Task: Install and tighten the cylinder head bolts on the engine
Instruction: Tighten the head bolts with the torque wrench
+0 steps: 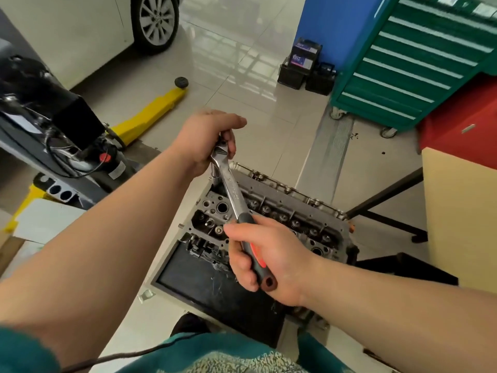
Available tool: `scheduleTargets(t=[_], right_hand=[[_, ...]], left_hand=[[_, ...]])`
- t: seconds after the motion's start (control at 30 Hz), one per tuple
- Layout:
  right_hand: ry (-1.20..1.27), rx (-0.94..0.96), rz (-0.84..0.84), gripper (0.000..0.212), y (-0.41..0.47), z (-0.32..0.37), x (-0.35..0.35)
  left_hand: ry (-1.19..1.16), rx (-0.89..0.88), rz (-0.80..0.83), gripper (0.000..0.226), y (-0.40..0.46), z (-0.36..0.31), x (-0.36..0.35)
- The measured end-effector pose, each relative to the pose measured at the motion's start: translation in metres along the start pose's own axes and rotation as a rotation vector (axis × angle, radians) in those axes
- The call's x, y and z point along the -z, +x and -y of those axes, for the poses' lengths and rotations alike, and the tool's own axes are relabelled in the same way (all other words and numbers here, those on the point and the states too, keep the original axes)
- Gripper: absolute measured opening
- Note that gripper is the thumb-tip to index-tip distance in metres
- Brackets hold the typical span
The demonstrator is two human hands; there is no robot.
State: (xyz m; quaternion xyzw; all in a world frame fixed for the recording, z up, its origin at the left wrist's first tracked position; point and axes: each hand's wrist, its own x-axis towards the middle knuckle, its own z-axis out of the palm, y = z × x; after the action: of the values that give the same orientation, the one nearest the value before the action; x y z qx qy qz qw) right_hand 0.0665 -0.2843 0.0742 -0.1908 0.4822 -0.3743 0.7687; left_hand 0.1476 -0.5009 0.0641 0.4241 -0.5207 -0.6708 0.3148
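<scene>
A grey cylinder head (pixel 282 211) with valve springs and bolt holes lies on a low stand in the middle of the view. A chrome ratchet wrench (pixel 232 189) with a grey and red grip stands over its far left end, its socket extension reaching down into the head. My left hand (pixel 207 138) is closed over the ratchet's head from above. My right hand (pixel 266 262) grips the red handle end, nearer to me. The bolt under the socket is hidden.
A black tray (pixel 215 289) sits under the head's near end. A yellow floor jack (pixel 150 114) and a dark machine (pixel 53 125) lie left. A green drawer cabinet (pixel 419 63), a red box (pixel 465 122) and car batteries (pixel 306 65) stand right; a white car at top left.
</scene>
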Motion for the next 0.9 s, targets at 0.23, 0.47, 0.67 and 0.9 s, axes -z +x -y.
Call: scheduleTargets(t=[0.23,0.47,0.67,0.9], right_hand=[[-0.076,-0.245,0.197,0.035,0.013,0.034,0.008],[-0.043,-0.171,0.081,0.04,0.009,0.008,0.007],[0.078,-0.088,0.087,0.029,0.012,-0.001,0.002],[0.103,0.003,0.035,0.027,0.014,-0.005,-0.012]], left_hand=[[0.215,-0.142,-0.416,0.036,-0.011,0.002,-0.013],[-0.416,-0.129,-0.306,0.044,-0.027,0.023,-0.019],[-0.322,-0.154,-0.196,0.056,-0.02,0.027,-0.008],[-0.094,-0.129,-0.126,0.055,-0.012,0.02,0.001]])
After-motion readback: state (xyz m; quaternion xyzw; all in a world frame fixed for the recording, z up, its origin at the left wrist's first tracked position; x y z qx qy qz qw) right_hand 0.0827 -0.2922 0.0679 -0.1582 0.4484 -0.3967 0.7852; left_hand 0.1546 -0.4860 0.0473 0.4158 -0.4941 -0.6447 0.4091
